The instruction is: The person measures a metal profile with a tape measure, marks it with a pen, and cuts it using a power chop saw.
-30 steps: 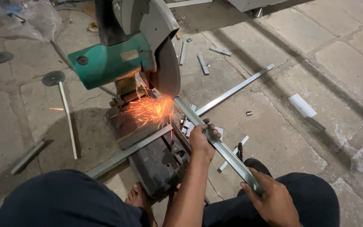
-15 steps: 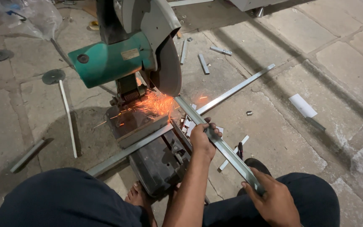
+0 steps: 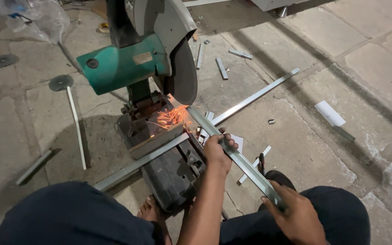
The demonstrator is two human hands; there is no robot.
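Left hand (image 3: pixel 218 152) clenched around metal bar (image 3: pixel 237 156) near its middle; right hand (image 3: pixel 296 217) grasping its near end. Long axis diagonal, far end pointing up-left from both hands under cutting disc (image 3: pixel 184 77), among orange sparks (image 3: pixel 173 117).

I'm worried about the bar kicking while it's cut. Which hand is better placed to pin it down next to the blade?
Left, probably. The left hand grips the metal bar close to the saw blade and sparks. The right hand holds the bar's far end by the knee.
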